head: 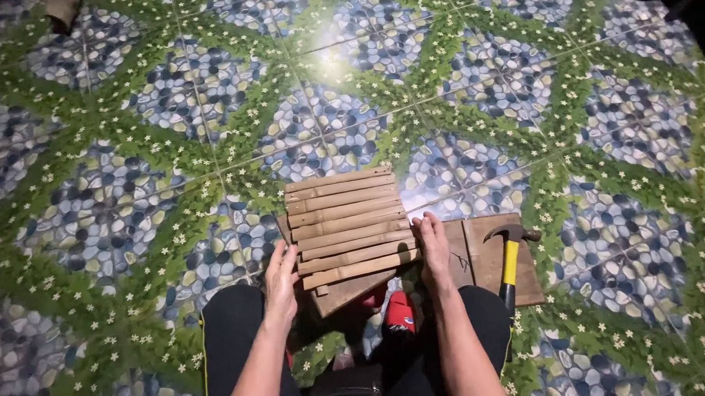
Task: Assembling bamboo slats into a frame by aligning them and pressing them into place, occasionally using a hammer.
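Steadying a panel of bamboo slats [346, 225] is the step that seems to be in hand: the left hand [280, 277] rests against the panel's near left edge, its fingers [286, 256] together and laid along the ends of the lowest slats, while the right hand [434, 248] presses on the near right corner, fingers [430, 228] close together and flat on the wood. Neither hand pinches anything; both lie open on the work. The panel sits on a wooden board [487, 256] that lies on the patterned tile floor [132, 151], between the person's knees and just in front of them. A hammer with a yellow handle [511, 255] lies on the right part of the board, just beside the right hand but not touching it. A small red object [401, 312] shows near the board's near edge, between the legs; what it is cannot be told. Judging from this, the slats are being squared up and held; any next move calls for keeping the panel from shifting with one hand while the other is freed, the hammer being nearest to the right
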